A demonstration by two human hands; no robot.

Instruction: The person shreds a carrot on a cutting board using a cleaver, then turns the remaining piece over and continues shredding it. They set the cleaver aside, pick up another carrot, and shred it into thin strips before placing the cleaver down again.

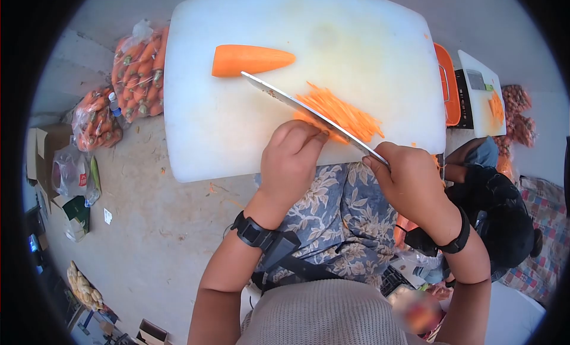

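Just one knife (291, 103), two hands (289, 161).

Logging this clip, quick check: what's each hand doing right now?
Left hand: fingers curled, holding down carrot pieces on the cutting board, beside the blade.
Right hand: closed around the handle of the knife.

Left hand (290, 160): back up, fingers bunched and curled, tips to the right.
Right hand (408, 176): closed, fingers folded under, thumb to the left.
Left arm (228, 271): bare, bent, angled far and right.
Right arm (469, 268): bare, bent, angled far and left.
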